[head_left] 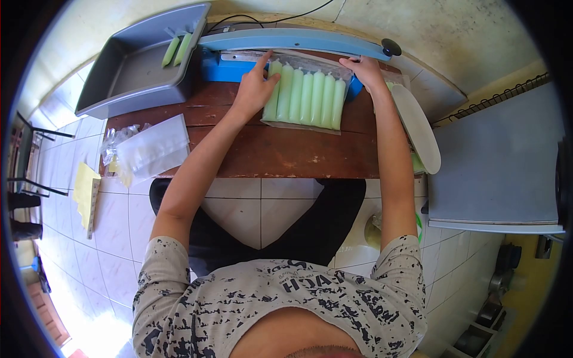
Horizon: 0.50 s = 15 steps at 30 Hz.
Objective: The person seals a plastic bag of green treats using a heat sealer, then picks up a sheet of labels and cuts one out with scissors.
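Note:
A clear plastic bag (302, 126) holding several pale green tubes (307, 98) side by side lies on the brown wooden table (256, 149). Its upper edge rests at the blue sealer (224, 68), whose long light-blue arm (295, 40) is raised behind it. My left hand (258, 86) is at the bag's upper left corner, thumb on the bag and index finger stretched toward the sealer's strip. At the upper right corner, my right hand (363, 68) pinches the bag's edge between thumb and fingers.
A grey bin (128, 74) with two green tubes (177, 51) stands at the back left. Flat clear bags (156, 146) lie at the table's left end. A white oval lid or tray (418, 128) stands at the right edge, beside a grey fridge-like box (495, 161).

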{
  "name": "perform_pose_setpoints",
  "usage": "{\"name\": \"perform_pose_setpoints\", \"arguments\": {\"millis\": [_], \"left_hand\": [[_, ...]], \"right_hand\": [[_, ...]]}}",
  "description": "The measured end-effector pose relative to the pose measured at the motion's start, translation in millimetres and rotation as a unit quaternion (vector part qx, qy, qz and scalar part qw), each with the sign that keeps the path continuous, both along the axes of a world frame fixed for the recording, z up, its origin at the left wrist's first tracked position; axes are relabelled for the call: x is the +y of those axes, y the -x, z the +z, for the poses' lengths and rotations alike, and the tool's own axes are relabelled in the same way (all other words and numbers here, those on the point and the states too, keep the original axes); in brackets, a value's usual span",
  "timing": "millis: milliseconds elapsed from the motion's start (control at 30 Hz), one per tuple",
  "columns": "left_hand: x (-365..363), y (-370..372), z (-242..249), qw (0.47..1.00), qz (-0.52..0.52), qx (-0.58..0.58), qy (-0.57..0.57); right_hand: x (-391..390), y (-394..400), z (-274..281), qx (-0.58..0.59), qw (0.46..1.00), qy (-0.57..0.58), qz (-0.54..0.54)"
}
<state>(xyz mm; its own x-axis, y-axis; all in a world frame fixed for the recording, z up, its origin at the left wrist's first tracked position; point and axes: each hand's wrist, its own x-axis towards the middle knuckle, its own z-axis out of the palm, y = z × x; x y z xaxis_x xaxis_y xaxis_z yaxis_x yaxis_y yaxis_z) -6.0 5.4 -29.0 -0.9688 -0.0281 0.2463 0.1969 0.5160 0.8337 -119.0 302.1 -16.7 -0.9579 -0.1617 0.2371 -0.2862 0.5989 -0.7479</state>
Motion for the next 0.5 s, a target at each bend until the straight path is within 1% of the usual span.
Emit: {"name": "perform_pose_setpoints", "arguments": {"millis": [67, 133, 167, 233, 267, 333, 367, 433, 500], "left_hand": [[-0.1, -0.4, 0.8, 1.0, -0.002, -0.004, -0.003], [0.0, -0.3, 0.0, 1.0, -0.007, 0.004, 0.01], [-0.1, 0.1, -0.6, 1.0, -0.006, 0.004, 0.01], [-0.2, 0.6, -0.2, 0.998, 0.003, 0.034, 0.059], [-0.2, 1.0, 0.1, 0.998, 0.003, 0.034, 0.059], [-0.2, -0.1, 4.0, 0.99, 0.019, 0.036, 0.132], [-0.6, -0.1, 4.1, 0.99, 0.02, 0.037, 0.132], [-1.6, -0.4, 5.2, 0.983, 0.022, 0.057, 0.174], [-1.4, -1.5, 8.3, 0.982, 0.025, 0.054, 0.179]], "right_hand": [[-2.6, -2.8, 2.1, -0.009, 1.0, 0.0, -0.005], [-4.2, -3.5, 0.7, 0.019, 0.999, 0.035, -0.003], [-4.6, -3.7, 0.4, 0.019, 0.999, 0.035, -0.003], [-6.4, -6.5, 1.9, 0.052, 0.998, 0.037, 0.0], [-6.5, -7.4, 3.7, 0.052, 0.998, 0.037, 0.0], [-5.9, -8.4, 6.2, 0.019, 1.0, 0.025, 0.003], [-6.2, -9.3, 6.8, 0.019, 0.999, 0.025, 0.004], [-6.8, -10.8, 7.5, -0.013, 0.998, 0.067, 0.005], [-6.7, -11.5, 8.0, -0.02, 0.998, 0.066, 0.0]]}}
